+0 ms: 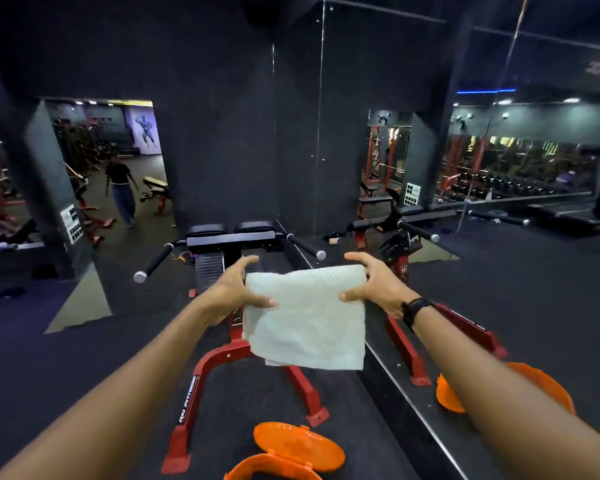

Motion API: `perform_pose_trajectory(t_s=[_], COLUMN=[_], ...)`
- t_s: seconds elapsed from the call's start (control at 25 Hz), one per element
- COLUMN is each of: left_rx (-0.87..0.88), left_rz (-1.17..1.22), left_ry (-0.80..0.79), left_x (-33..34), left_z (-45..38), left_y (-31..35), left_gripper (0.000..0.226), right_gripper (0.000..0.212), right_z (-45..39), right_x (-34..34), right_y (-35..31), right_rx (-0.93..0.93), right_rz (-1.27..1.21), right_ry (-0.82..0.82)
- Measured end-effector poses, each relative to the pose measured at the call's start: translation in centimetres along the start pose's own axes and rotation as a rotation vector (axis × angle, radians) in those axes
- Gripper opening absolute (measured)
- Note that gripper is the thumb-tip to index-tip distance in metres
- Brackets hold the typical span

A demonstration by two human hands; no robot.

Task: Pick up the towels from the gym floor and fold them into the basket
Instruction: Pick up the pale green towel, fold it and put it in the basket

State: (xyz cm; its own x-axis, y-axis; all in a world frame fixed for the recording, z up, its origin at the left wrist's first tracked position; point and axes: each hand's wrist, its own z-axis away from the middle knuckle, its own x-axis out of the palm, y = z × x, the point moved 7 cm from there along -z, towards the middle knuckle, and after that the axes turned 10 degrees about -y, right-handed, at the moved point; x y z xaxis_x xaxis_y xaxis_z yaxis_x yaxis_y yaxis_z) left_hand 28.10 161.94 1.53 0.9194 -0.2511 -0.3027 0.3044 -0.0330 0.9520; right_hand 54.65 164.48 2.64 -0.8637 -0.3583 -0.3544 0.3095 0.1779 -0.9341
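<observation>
A dark gym floor [84, 375] runs up to mirrored walls. Nearest, at the bottom edge, sits an orange basket [274, 467] with its hinged lid [298, 446] flipped open behind it; what is inside cannot be seen. A mirror [534, 271] on the right repeats the orange shape beside the right forearm.

Above the basket, both arms reach forward holding a white towel [307, 317] in the air. It is folded into a rough square, its top edge running left to right and the doubled layers hanging down towards the floor. The left hand [236, 289] grips the upper left corner, thumb across the front. The right hand [374, 285] grips the upper right edge likewise, a black band on its wrist.

Beneath and behind the towel stands a red-framed exercise machine [229, 358] with black pads and side handles; white lettering on its base bar is too skewed to read.

Farther off, the left mirror shows a person [122, 188] walking among benches and a poster on the wall.
</observation>
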Motion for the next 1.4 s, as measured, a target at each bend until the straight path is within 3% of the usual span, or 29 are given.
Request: perform_pose_trajectory(t_s=[0.12,0.2,0.32,0.4,0.52,0.68,0.84,1.04,1.2,1.28,1.4], left_rx=[0.054,0.089,0.184,0.133,0.102,0.056,-0.003,-0.152,-0.170,-0.204,-0.297], left_rz=[-0.508,-0.559,-0.230,-0.034,-0.011,0.037,0.106,0.030,-0.066,-0.109,-0.178], left_ry=[0.056,0.086,0.059,-0.006,0.002,-0.004,0.001,0.097,0.178,0.149,0.043], left_x=[0.0,-0.3,-0.7,0.0,1.0,1.7,3.0,2.3,1.3,1.3,1.4], left_z=[0.4,0.5,0.9,1.0,1.0,1.0,0.8,1.0,1.3,1.3,0.7], left_y=[0.8,1.5,2.7,1.6,-0.1,-0.7,-1.4,-4.4,-6.6,-9.1,-14.4], left_gripper=[0.036,0.018,0.021,0.037,0.041,0.033,0.027,0.029,0.018,0.009,0.013], right_gripper=[0.027,0.016,0.029,0.047,0.046,0.029,0.034,0.038,0.033,0.027,0.027], right_z=[0.0,-0.1,0.6,1.1,1.2,1.2,1.2,0.6,-0.4,-1.1,-2.5], right_x=[0.2,-0.2,-0.8,0.3,0.7,-0.3,0.7,0.8,2.1,3.7,6.0], right_y=[0.8,0.5,-2.0,-2.1,0.4,1.8,3.0,3.7,4.9,6.9,12.1], right_rx=[0.035,0.028,-0.104,-0.112,-0.042,0.014,0.016,-0.025,-0.008,0.035,0.129], right_rz=[0.416,0.487,0.137,0.016,0.024,0.011,-0.200,-0.065,0.068,0.151,0.272], right_ry=[-0.022,-0.052,-0.078,-0.185,-0.130,-0.136,-0.203,-0.076,-0.121,-0.155,-0.179])
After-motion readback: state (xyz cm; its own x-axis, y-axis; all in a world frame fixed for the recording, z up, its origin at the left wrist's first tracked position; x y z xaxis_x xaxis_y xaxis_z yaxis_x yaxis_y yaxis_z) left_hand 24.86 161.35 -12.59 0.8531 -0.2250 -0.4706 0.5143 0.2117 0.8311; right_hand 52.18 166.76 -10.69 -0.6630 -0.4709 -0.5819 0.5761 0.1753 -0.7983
